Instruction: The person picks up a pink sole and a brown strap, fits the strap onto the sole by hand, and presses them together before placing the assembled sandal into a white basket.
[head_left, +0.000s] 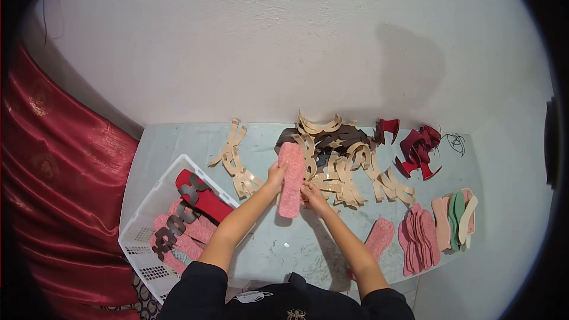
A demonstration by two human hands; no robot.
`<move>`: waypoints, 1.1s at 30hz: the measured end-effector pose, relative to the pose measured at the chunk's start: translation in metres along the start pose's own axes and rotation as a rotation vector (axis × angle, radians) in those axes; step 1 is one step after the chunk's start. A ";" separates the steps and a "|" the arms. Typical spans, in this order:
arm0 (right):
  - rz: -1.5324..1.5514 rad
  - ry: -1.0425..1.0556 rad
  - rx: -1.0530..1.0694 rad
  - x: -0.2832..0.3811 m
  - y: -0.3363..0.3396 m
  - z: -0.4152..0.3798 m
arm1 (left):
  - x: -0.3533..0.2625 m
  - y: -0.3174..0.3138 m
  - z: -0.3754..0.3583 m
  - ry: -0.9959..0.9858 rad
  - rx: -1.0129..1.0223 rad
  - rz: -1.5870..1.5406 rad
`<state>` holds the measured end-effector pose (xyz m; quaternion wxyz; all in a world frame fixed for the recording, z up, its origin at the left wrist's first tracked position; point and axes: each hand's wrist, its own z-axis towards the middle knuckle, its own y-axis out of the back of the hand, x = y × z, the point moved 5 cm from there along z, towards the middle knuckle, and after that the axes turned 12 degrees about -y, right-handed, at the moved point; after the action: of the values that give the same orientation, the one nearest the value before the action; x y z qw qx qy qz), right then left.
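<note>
A speckled pink shoe insole is held upright above the middle of the table. My left hand grips its left edge, the thumb lying on the front face. At its right edge, my right hand has curled fingers against the insole; the fingertips are partly hidden. Tan sandal straps and dark brown straps are heaped just behind both hands. Another pink insole lies beyond my right forearm, beside a fanned stack of pink insoles.
A white plastic basket at the left holds pink insoles, a red sole piece and dark straps. More tan straps lie behind it. Red heeled pieces sit at the back right; green and cream insoles are at the right edge.
</note>
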<state>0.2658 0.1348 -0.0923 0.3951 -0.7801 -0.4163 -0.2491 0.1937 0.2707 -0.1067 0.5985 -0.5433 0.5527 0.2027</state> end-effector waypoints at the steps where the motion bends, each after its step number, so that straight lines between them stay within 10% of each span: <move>1: 0.220 -0.026 0.016 -0.006 0.005 0.003 | 0.007 -0.005 0.002 -0.053 0.036 0.028; 17: 0.279 0.101 -0.150 -0.016 0.040 -0.018 | 0.010 -0.004 0.080 0.186 -0.149 -0.068; 33: 0.138 0.155 -0.151 -0.048 0.044 -0.054 | -0.103 -0.037 0.034 -0.057 0.156 0.176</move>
<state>0.2743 0.0533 -0.1145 0.3826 -0.8128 -0.3097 -0.3115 0.2083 0.3255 -0.0071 0.6344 -0.4386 0.5949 0.2263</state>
